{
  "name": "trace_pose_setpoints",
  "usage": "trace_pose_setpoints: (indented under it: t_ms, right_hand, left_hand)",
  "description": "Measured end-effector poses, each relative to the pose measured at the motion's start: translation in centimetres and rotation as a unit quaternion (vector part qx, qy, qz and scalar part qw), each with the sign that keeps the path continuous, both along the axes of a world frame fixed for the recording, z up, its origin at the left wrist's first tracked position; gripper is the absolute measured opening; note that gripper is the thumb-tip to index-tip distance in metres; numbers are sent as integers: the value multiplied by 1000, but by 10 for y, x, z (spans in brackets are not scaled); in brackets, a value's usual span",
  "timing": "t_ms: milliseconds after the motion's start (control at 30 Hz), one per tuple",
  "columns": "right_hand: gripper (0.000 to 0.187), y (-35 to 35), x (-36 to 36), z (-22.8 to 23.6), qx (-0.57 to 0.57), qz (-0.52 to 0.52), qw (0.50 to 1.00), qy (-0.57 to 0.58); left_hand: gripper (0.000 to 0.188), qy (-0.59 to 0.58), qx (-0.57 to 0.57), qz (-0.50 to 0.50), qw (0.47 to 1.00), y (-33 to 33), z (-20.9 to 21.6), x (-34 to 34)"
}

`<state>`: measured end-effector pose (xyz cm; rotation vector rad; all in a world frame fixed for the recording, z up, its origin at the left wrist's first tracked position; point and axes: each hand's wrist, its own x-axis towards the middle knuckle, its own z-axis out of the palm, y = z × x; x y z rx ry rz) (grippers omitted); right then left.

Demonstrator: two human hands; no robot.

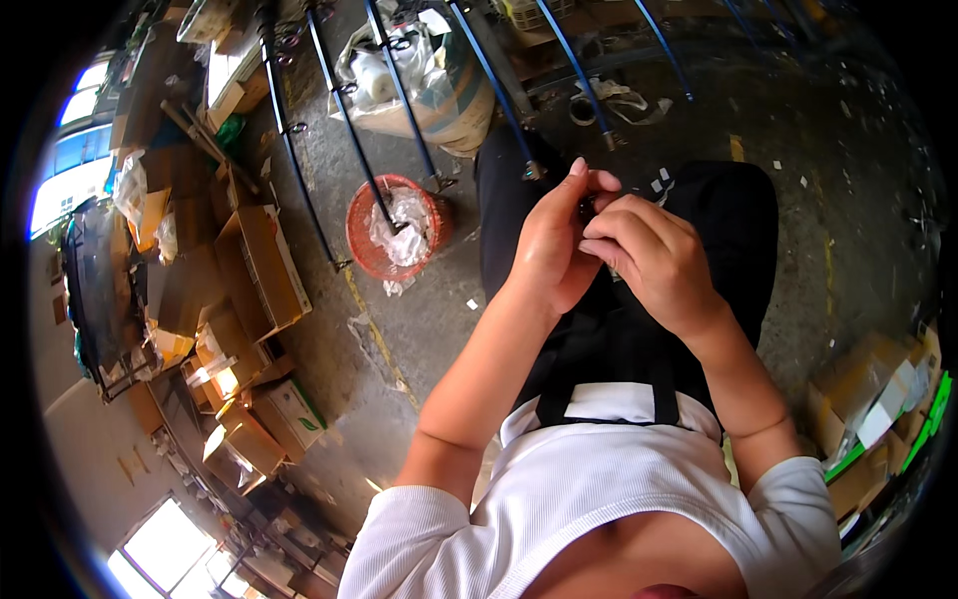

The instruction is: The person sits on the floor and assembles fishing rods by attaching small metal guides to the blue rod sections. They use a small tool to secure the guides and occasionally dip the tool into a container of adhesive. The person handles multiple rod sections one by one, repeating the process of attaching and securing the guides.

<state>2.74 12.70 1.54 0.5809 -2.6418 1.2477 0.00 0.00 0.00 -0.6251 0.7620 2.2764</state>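
Hands meet just above the middle of the head view, over the lap of a seated person in a white ribbed top and black trousers. The left hand point(554, 245) stands with its palm turned toward the right hand point(654, 255), index finger raised toward 12 o'clock and thumb bent inward. The right hand's fingers are curled and pressed together, their tips touching the left thumb. Between the two sets of fingertips sits a small dark object point(587, 209), pinched from both sides; it is mostly hidden and too small to tell what it is.

At 10 o'clock from the hands, a red mesh basket point(364, 245) stands on the concrete floor point(439, 319) with crumpled white plastic inside. Several long blue rods point(344, 110) run from the top edge down toward the basket and the person's knees. At 12 o'clock, beyond the rods, lies a large sack point(454, 105) with clear plastic bunched on top. Open cardboard boxes point(264, 265) are piled along the left side, from 9 to 7 o'clock. More flattened cardboard with green edging point(878, 419) lies at 4 o'clock. Small white scraps are scattered on the floor near the knees.
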Motion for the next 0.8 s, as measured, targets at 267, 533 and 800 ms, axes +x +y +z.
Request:
trace_pose_setpoints:
  t_ms: [267,533,800]
  right_hand:
    - [11,35,-20,15,-559,5,792,-243]
    - [13,40,-52,11,-650,52,748,-123]
    - [14,40,-60,6,-606,36,790,-78]
  left_hand:
    - [30,97,78,22,992,27,11,-37]
    - [36,216,167,16,962,48,32,-81]
    - [28,261,186,6,947,50,27,-86]
